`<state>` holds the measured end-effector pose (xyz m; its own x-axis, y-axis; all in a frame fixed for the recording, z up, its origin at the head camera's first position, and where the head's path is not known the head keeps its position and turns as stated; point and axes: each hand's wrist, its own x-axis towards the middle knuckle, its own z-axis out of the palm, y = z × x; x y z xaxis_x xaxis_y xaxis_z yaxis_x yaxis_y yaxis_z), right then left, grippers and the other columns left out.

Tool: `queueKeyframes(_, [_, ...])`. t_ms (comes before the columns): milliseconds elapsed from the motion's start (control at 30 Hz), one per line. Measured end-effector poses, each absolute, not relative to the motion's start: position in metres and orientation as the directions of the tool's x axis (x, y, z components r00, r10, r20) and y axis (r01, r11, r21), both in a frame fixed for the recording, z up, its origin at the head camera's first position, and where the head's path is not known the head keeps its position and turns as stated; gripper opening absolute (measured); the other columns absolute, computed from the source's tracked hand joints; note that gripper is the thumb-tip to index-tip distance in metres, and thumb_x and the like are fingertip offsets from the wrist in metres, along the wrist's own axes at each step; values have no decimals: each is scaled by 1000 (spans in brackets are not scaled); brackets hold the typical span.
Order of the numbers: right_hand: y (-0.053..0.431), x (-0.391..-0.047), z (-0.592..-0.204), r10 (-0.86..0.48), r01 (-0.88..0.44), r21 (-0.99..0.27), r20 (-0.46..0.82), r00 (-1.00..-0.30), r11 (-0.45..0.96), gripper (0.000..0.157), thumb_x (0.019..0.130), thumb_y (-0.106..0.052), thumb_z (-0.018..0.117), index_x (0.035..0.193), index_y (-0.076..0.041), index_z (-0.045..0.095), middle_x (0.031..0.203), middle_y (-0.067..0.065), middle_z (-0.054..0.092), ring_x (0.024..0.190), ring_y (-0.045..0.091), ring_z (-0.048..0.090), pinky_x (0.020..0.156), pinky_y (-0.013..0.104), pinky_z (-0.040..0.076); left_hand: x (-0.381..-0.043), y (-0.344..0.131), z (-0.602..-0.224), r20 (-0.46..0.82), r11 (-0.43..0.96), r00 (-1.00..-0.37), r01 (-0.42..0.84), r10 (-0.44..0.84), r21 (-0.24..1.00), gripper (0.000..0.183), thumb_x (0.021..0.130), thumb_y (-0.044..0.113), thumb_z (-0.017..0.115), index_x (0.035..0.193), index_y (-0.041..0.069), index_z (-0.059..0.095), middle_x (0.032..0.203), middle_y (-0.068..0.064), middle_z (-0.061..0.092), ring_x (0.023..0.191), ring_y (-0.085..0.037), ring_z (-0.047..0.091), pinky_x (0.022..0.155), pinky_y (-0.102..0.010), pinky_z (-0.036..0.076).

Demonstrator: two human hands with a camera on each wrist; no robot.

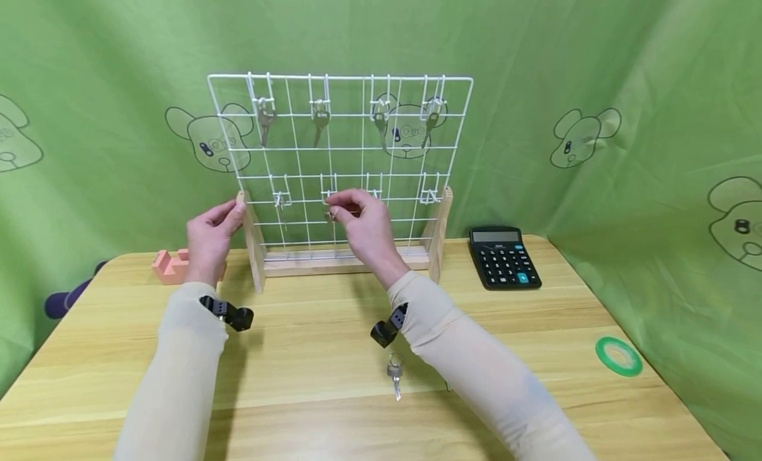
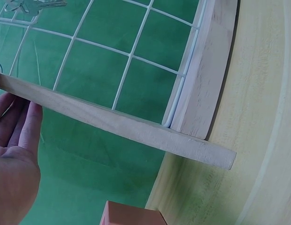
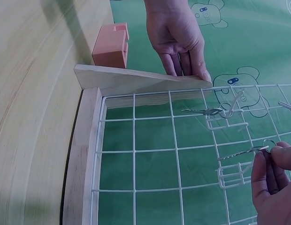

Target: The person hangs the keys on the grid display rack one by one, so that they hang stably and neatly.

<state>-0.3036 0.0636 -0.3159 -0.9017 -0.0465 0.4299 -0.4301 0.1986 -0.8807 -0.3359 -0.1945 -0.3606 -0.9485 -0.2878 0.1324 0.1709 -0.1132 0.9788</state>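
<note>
My right hand (image 1: pixel 366 226) pinches a key (image 3: pixel 241 153) by its ring end, in front of the white wire grid rack (image 1: pixel 348 149). The key's blade points down, close beside a lower-row hook (image 3: pixel 232 177). With thumb and fingers, my left hand (image 1: pixel 211 236) grips the top of the rack's left wooden upright (image 2: pixel 112 121). One key (image 3: pixel 206 112) hangs from the lower hook nearest that upright. Along the upper row, several hooks each carry a key, such as the leftmost key (image 1: pixel 264 122). The lower hook at far right (image 1: pixel 430 196) holds no key.
On the wooden table (image 1: pixel 297 355), a key with a ring (image 1: pixel 395 375) lies near the front, and the tip of another key (image 1: pixel 448 385) shows beside my right forearm. A black calculator (image 1: pixel 505 257), green tape roll (image 1: pixel 619 356) and pink block (image 1: pixel 170 268) surround the rack.
</note>
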Motion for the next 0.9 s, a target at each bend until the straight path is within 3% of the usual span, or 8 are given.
queueKeyframes(600, [63, -311, -316, -10, -396, -886, 406, -914, 241, 16, 91, 1, 66, 103, -8, 70, 99, 1, 67, 89, 17, 61, 78, 25, 56, -340, -193, -362, 160, -115, -942, 201, -294, 973, 50, 86, 26, 77, 127, 2, 63, 126, -15, 63, 107, -17, 64, 92, -20, 52])
queueKeyframes(900, [65, -310, -321, -62, -361, -888, 359, -931, 283, 27, 90, 3, 67, 116, -1, 62, 103, 6, 64, 95, 18, 60, 86, 22, 54, -337, -195, -363, 151, -112, -952, 186, -267, 976, 53, 86, 25, 76, 130, 0, 59, 130, -18, 59, 113, -21, 62, 93, -21, 52])
